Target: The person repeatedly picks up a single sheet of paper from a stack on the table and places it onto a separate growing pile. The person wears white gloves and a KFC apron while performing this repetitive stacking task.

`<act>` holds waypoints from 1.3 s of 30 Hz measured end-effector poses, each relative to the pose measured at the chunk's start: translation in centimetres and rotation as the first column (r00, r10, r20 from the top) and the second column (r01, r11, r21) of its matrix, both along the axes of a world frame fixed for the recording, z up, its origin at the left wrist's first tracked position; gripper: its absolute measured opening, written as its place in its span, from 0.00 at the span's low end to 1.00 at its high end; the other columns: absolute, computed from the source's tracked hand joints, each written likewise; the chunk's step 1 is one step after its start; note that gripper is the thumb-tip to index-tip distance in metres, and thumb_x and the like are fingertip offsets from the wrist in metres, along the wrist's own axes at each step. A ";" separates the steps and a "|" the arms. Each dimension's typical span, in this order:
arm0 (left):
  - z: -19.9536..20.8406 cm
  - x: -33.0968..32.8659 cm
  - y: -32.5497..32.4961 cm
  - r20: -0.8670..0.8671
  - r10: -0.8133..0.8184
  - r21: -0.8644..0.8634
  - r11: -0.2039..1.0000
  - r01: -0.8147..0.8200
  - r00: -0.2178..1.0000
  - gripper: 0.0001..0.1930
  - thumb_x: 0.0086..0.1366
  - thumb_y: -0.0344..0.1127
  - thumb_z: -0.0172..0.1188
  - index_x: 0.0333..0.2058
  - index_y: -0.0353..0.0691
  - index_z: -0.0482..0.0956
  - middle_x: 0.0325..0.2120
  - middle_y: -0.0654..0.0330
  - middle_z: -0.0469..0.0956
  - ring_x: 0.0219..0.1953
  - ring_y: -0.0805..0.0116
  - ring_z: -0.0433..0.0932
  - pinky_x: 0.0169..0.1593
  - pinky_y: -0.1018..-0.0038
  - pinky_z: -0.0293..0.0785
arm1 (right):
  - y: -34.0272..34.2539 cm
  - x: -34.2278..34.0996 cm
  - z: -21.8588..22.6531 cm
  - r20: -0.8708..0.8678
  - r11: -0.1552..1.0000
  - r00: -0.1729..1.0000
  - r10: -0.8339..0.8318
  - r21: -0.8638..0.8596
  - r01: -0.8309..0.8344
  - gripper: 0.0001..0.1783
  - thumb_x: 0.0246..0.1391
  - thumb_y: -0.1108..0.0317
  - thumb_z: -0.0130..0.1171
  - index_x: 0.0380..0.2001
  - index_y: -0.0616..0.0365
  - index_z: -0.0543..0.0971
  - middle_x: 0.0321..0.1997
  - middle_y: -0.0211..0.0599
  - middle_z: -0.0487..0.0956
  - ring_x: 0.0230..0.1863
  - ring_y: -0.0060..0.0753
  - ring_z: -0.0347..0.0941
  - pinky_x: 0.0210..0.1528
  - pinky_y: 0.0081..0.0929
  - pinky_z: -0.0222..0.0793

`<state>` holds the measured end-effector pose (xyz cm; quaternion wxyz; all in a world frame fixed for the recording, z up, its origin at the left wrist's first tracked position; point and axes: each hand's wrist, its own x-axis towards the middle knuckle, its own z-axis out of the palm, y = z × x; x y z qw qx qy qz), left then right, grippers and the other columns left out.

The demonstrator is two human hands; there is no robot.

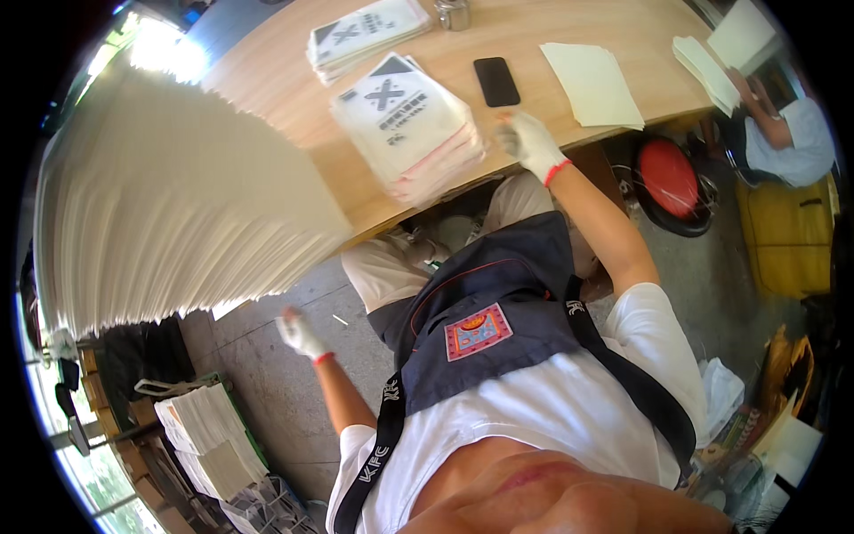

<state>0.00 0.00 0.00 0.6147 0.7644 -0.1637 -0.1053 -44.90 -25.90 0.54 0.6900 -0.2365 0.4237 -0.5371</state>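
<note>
My right hand point(529, 145), in a white glove with a red cuff and bare fingertips, is over the table's front edge, beside a stack of printed sheets point(405, 125). Its fingers are bent and smeared by motion. Low on the left, over the floor, hangs my left hand point(302, 335), gloved the same way, below a very tall stack of white paper point(169, 196). Its fingertips are blurred too, and I see no sheet in it. The printed stack has pinkish edges and a crossed pencil-and-ruler picture on top.
On the wooden table point(498, 36) lie a black phone point(496, 82), blank cream sheets point(594, 84), another printed stack point(366, 37) and a metal container point(453, 13). A person point(792, 133) holds papers at right, near a red-seated stool point(669, 176). Paper bundles point(213, 436) stand lower left.
</note>
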 end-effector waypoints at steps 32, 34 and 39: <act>2.3 -18.4 -25.3 0.367 -0.923 0.862 0.385 0.328 0.119 0.18 0.50 0.33 0.55 0.42 0.50 0.71 0.42 0.60 0.71 0.46 0.57 0.71 0.41 0.61 0.73 | 6.6 -19.7 -3.5 -0.040 0.904 0.913 -0.407 -0.165 0.395 0.16 0.55 0.71 0.47 0.48 0.56 0.67 0.38 0.34 0.75 0.22 0.24 0.69 0.19 0.20 0.65; 2.2 -18.6 -24.9 0.427 -0.899 0.839 0.434 0.329 0.099 0.16 0.50 0.31 0.53 0.41 0.49 0.72 0.41 0.60 0.72 0.45 0.56 0.72 0.40 0.60 0.73 | 7.8 -17.0 -0.9 -0.002 0.935 0.954 -0.300 -0.198 0.294 0.20 0.55 0.71 0.47 0.52 0.59 0.65 0.44 0.37 0.73 0.33 0.28 0.72 0.31 0.24 0.70; 1.5 -17.7 -25.5 0.442 -0.887 0.800 0.458 0.387 0.137 0.15 0.50 0.30 0.51 0.39 0.49 0.72 0.39 0.61 0.72 0.44 0.58 0.72 0.39 0.62 0.72 | 10.4 -12.4 1.9 -0.014 0.973 0.980 0.198 -0.116 -0.198 0.27 0.51 0.64 0.53 0.53 0.68 0.64 0.48 0.45 0.74 0.44 0.35 0.74 0.44 0.27 0.73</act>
